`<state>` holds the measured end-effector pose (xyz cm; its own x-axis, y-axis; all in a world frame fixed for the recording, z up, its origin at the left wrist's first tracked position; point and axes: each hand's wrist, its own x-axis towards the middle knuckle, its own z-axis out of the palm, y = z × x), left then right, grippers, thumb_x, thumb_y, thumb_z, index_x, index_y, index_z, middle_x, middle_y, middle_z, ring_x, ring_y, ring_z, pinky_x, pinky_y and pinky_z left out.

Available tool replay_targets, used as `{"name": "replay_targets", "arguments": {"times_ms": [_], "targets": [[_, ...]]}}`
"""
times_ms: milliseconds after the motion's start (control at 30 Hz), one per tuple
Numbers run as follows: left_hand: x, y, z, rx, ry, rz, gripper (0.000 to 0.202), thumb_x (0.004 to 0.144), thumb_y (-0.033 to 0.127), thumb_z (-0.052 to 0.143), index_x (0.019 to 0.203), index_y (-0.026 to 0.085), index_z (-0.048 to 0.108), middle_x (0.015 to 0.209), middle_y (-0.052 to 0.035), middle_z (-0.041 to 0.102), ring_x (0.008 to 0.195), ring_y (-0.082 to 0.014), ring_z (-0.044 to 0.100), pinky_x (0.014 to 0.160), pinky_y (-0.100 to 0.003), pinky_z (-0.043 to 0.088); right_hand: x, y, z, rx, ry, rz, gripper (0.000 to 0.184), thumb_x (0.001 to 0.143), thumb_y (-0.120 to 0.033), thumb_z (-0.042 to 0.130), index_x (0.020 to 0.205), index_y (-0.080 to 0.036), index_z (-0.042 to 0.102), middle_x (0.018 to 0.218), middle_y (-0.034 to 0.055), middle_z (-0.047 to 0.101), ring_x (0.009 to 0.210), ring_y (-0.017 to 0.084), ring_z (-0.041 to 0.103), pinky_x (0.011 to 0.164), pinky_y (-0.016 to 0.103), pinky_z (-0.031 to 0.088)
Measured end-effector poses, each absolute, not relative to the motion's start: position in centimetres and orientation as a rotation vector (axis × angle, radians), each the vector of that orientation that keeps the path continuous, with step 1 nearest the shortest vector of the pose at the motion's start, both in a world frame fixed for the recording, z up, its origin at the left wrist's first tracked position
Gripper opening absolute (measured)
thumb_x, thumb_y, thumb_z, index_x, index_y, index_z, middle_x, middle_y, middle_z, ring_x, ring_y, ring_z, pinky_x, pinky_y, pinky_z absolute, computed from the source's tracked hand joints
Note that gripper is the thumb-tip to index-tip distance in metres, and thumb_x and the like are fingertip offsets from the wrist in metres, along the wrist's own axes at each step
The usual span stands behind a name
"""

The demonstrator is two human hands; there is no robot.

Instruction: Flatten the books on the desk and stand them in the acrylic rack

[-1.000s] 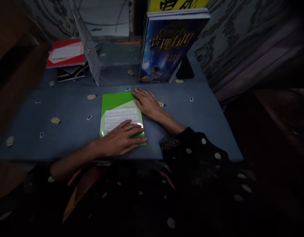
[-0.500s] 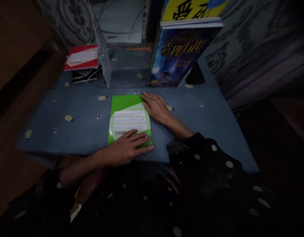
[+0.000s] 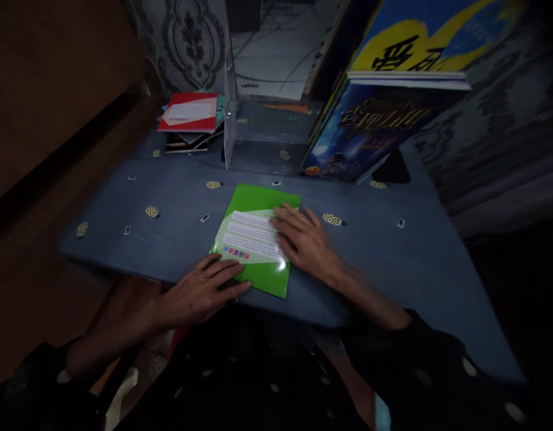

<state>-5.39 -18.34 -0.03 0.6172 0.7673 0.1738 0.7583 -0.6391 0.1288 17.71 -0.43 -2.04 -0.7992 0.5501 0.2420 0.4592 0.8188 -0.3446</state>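
Note:
A green book (image 3: 268,281) with a pale printed panel lies flat on the blue tablecloth, turned slightly askew, its print upside down to me. My left hand (image 3: 203,288) rests by its near left corner, fingers stretched out with the tips on the cover. Over the right side of the book is my right hand (image 3: 306,242), a little blurred, its fingers spread and the tips at the panel's edge. Neither hand has anything in its grasp.
A clear acrylic book stand (image 3: 229,129) stands at the back, with an upright dark blue book (image 3: 370,131) and a yellow and blue book (image 3: 402,42) at its right. A red book (image 3: 191,114) tops a stack at the back left. The tablecloth (image 3: 393,263) has pineapple prints.
The green book has rotated clockwise on the table. My right hand has slid from its far right corner down onto its right side; my left hand has shifted toward the near left corner. The view has shifted.

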Motion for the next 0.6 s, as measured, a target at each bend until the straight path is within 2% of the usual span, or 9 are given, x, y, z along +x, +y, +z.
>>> {"name": "replay_targets", "arguments": {"times_ms": [67,233,433,600], "targets": [[-5.5,-18.4,-0.2,2.792,1.352,0.364,0.049,0.095,0.018,0.059,0.143,0.021,0.049,0.140,-0.0135,0.058,0.133,-0.0285,0.049,0.112,-0.051,0.039,15.8,-2.5,-1.1,-0.533,-2.752,0.540,0.041,0.102,-0.025,0.039,0.136,-0.019,0.060,0.152,0.0111,0.052,0.148,0.026,0.036,0.120,0.060,0.028],[-5.0,-18.3,-0.2,2.762,1.378,0.429,0.044,0.093,0.018,0.059,0.137,0.022,0.055,0.127,-0.0103,0.063,0.121,-0.0269,0.054,0.107,-0.047,0.043,11.3,-4.8,-0.1,-0.229,-2.859,0.777,0.045,0.104,-0.022,0.033,0.142,-0.012,0.054,0.152,0.0133,0.051,0.148,0.020,0.037,0.123,0.050,0.027],[-4.9,-18.5,-0.4,2.702,1.411,0.460,0.047,0.092,0.015,0.059,0.138,0.025,0.055,0.136,-0.0102,0.059,0.125,-0.0268,0.052,0.105,-0.045,0.042,9.6,-0.7,-1.3,-0.342,-2.865,0.718,0.047,0.103,-0.030,0.041,0.148,-0.018,0.049,0.159,0.0109,0.042,0.151,0.020,0.032,0.125,0.050,0.024],[-4.9,-18.4,-0.2,2.671,1.413,0.428,0.048,0.091,0.017,0.062,0.137,0.025,0.056,0.137,-0.0104,0.060,0.124,-0.0274,0.052,0.103,-0.043,0.043,8.7,3.4,-1.5,-0.547,-2.845,0.584,0.051,0.103,-0.033,0.044,0.149,-0.012,0.047,0.159,0.0151,0.040,0.151,0.025,0.031,0.124,0.053,0.024]]}}
